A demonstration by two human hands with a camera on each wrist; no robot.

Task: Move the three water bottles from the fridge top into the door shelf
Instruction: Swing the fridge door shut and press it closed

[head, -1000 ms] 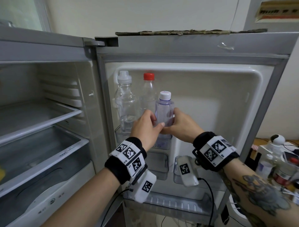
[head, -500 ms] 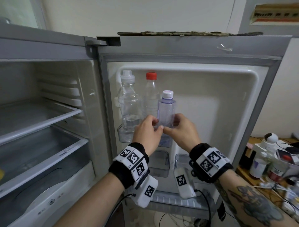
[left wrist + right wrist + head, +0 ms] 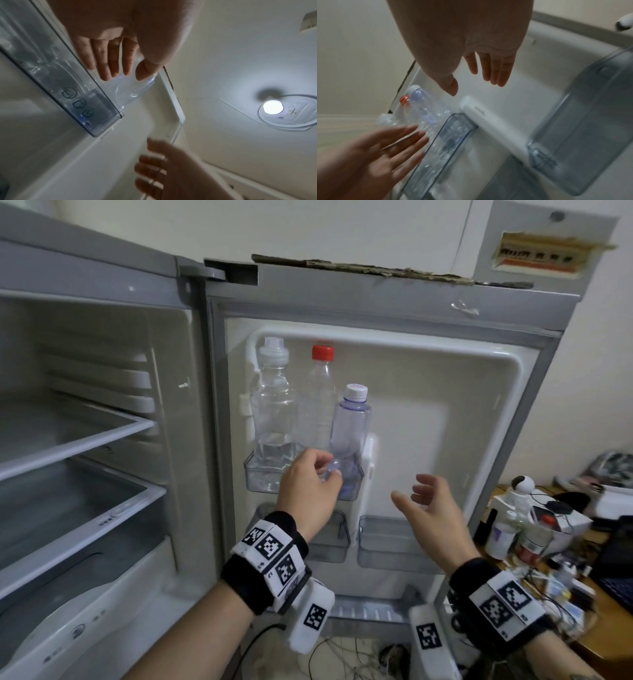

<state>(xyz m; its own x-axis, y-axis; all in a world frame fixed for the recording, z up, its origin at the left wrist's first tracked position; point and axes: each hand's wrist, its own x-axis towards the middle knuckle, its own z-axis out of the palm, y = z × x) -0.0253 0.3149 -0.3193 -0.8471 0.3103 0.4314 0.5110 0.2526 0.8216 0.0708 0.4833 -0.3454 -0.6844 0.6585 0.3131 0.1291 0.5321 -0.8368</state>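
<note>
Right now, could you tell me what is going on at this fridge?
A person is stocking the open fridge door. Three water bottles stand side by side in the upper door shelf: a clear-capped bottle, a red-capped bottle and a shorter purple-tinted bottle. The left hand is by the base of the purple-tinted bottle, fingers relaxed, gripping nothing. The right hand is open and clear of the bottles. The placing looks done.

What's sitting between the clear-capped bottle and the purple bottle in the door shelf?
The red-capped bottle stands between the clear-capped bottle and the purple bottle, clearest in the head view.
</note>
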